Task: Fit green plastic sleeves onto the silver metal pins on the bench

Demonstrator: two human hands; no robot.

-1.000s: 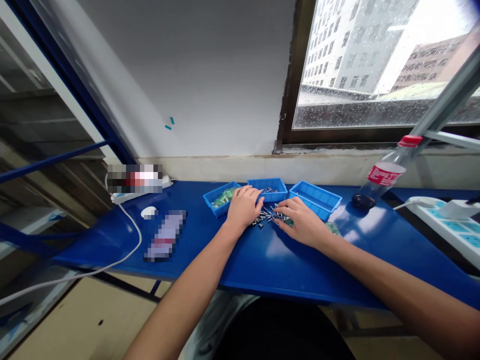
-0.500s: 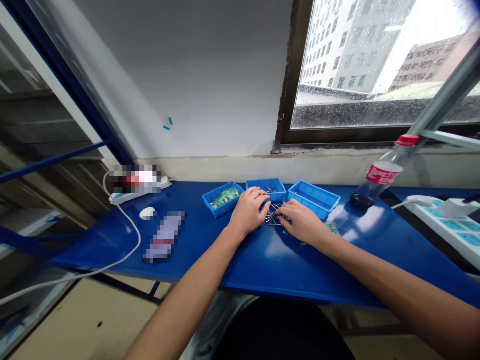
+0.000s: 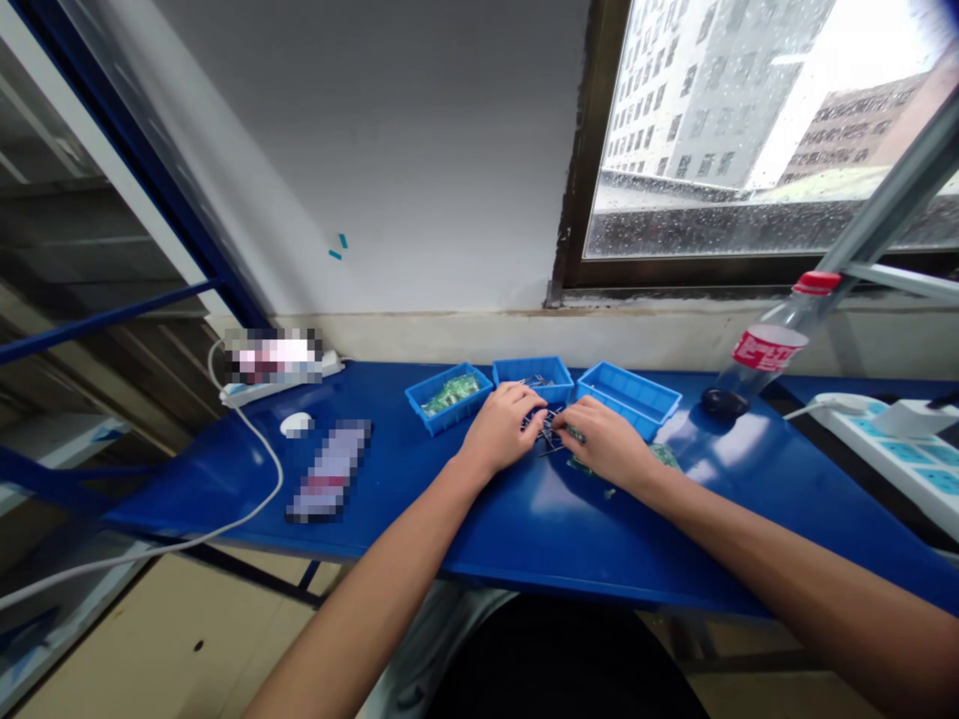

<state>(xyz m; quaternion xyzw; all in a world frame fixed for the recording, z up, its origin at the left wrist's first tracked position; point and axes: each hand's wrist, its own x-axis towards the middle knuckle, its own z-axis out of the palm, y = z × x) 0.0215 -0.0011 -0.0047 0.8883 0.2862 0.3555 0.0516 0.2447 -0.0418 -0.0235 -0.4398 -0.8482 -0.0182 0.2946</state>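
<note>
A small pile of thin silvery metal pieces, like screws or pins (image 3: pixel 550 439), lies on the blue table between my two hands. My left hand (image 3: pixel 501 427) rests over the pile's left side, its fingers curled and thumb drawn in toward the metal. From the right, my right hand (image 3: pixel 606 439) has thumb and fingers pinched at the pile; what either hand holds is too small to make out. Green-and-clear small pieces (image 3: pixel 664 456) lie under and beside my right wrist. A single tiny piece (image 3: pixel 609 493) sits nearer the front.
Behind my hands stand three blue bins: the left bin (image 3: pixel 430 411) holds greenish pieces, the middle bin (image 3: pixel 516 367) metal pieces, the right bin (image 3: pixel 636 397) shows a bare floor. A bottle (image 3: pixel 768 345) and power strip (image 3: pixel 891 439) stand right; a phone-like slab (image 3: pixel 330 471) and white cable (image 3: pixel 262 499) lie left.
Both hands stay at the pile with small finger movements. Some metal pieces between them have shifted, and the tiny piece near the front shows more plainly.
</note>
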